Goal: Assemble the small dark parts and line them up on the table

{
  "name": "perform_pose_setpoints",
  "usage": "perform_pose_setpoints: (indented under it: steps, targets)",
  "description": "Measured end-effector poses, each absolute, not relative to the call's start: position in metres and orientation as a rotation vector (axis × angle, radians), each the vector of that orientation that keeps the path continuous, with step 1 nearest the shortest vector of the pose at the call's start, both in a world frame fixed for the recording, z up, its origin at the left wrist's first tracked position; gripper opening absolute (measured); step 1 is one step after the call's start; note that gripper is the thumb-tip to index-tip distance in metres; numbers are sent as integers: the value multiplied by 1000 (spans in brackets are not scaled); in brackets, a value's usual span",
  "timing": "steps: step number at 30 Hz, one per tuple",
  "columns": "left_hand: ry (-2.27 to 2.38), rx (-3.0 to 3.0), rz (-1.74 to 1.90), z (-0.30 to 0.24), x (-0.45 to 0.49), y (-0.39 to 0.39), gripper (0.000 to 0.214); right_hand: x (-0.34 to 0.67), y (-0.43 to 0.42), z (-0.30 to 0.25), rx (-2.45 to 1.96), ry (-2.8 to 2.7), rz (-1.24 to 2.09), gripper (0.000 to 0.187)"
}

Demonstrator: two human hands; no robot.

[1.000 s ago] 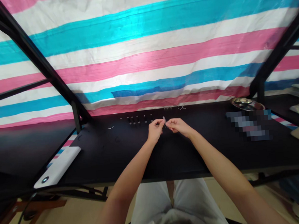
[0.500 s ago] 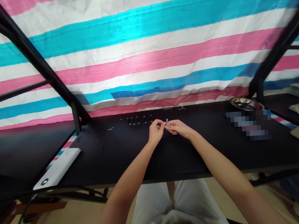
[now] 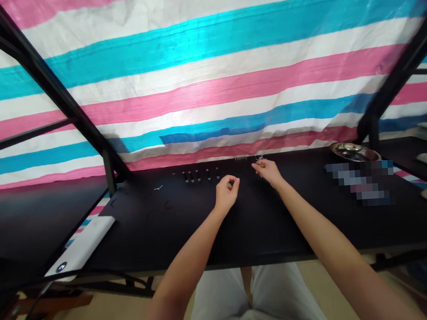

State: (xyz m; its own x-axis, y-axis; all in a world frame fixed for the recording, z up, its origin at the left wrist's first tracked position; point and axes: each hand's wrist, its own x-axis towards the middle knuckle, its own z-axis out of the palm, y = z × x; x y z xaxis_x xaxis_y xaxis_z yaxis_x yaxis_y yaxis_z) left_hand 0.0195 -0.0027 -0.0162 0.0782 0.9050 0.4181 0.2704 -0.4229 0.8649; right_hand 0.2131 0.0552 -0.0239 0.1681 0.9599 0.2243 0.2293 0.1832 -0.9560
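Over the middle of the black table, my left hand (image 3: 226, 192) is closed in a pinch, thumb against forefinger. Whatever it may hold is too small to make out. To its right and a little farther out, my right hand (image 3: 269, 172) is also pinched, and its fingertips hide any small thing between them. Just beyond those fingertips lie thin white strands (image 3: 260, 157). Beside them, a row of several small grey pieces (image 3: 241, 159) runs along the back edge. Left of my left hand stand several small dark cylinders with pale ends (image 3: 197, 175), spaced in a line.
A white box-like device (image 3: 82, 247) with a round display sits at the table's left edge. Another thin white strand (image 3: 158, 187) lies at left. At right are a shiny metal dish (image 3: 355, 152) and a blurred-out patch. A striped sheet (image 3: 207, 77) hangs behind, between black frame posts (image 3: 63, 102).
My hands were together around a small grey piece. They have parted, my right hand moving right and away from me toward the white strands. The grey piece no longer shows between them.
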Motion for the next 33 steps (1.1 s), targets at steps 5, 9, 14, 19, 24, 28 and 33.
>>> perform_pose_setpoints:
  steps: [5, 9, 14, 19, 24, 28, 33]
  targets:
    - [1155, 1998, 1353, -10, 22, -11, 18, 242, 95, -46, -1451, -1228, 476, 40]
    - [1114, 2134, 1311, -9, 23, -16, 18, 248, 110, -54, -1511, -1335, 334, 33]
    - [1141, 2226, 1250, -10, 24, -17, 18, 251, 117, -57, -1509, -1451, 314, 32]
    - [1130, 2287, 1189, -10, 25, -18, 20, 252, 118, -60, -1549, -1459, 342, 30]
    - [1136, 2310, 1153, -11, 25, -18, 20, 251, 119, -59, -1599, -1482, 313, 25]
    - [1134, 2317, 1144, -10, 25, -19, 21, 253, 119, -57, -1639, -1508, 321, 21]
    - [1147, 2313, 1144, -9, 26, -20, 21, 259, 120, -55, -1705, -1519, 423, 20]
